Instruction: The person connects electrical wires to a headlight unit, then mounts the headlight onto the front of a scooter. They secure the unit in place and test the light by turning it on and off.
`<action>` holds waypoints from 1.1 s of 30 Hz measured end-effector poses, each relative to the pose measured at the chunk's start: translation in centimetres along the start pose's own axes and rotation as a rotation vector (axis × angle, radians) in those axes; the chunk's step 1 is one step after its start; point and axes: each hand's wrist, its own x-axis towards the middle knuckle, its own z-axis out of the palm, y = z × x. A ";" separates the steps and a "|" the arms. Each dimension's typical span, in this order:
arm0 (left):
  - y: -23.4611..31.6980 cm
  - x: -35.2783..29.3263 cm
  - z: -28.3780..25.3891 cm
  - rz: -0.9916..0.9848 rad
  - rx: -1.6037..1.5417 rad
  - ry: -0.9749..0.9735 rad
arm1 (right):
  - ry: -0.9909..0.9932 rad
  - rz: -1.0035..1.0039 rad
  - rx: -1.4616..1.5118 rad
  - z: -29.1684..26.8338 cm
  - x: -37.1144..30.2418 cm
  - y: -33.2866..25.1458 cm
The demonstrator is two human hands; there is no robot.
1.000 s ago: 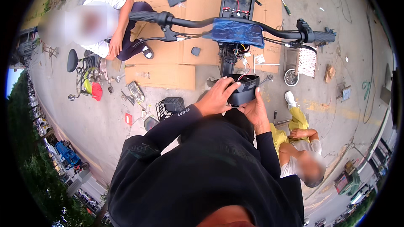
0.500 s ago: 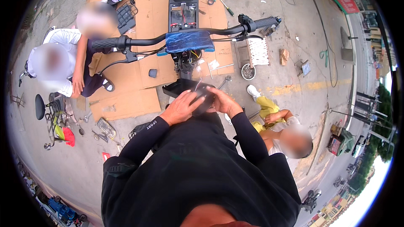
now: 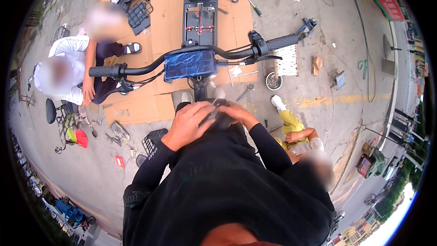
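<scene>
Close to my body, a dark plastic part (image 3: 221, 115) sits between my hands, its shape largely covered. My left hand (image 3: 190, 122) lies over its left side with bent fingers. On the other side, my right hand (image 3: 237, 113) wraps its fingers over the upper edge. Just beyond is the front of an electric bike, its black handlebar (image 3: 150, 65) crossing the view. Blue film covers the display (image 3: 190, 65) at the bar's middle. Behind it, the bike's open battery compartment (image 3: 200, 23) shows red wires.
Cardboard (image 3: 159, 13) lies under the bike. A person in white (image 3: 70, 48) squats at left; another in yellow trousers (image 3: 291, 125) sits at right. A wrench (image 3: 246, 92), a white bowl of small parts (image 3: 273, 81) and a black basket (image 3: 154, 140) lie around me.
The handlebar has turned and shifted, its right end now higher. My hands have drawn nearer my body with the dark part; the black panel edge seen beyond them no longer shows.
</scene>
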 end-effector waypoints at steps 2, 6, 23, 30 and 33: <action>1.1 5.5 -0.8 0.013 -0.007 0.130 | 0.070 -0.132 -0.072 0.1 0.2 -0.4; -0.5 16.4 0.0 0.023 -0.017 0.141 | -0.028 -0.109 -0.123 -1.3 1.6 -1.3; -3.1 23.2 0.6 -0.100 -0.261 -0.328 | 0.054 -0.071 -0.075 -1.5 4.1 0.1; -4.3 21.5 2.6 -0.021 -0.209 -0.124 | 0.036 0.003 -0.017 -1.4 2.2 -3.6; -4.4 21.9 2.7 0.015 -0.170 -0.185 | 0.049 0.014 -0.045 -1.5 3.1 -1.5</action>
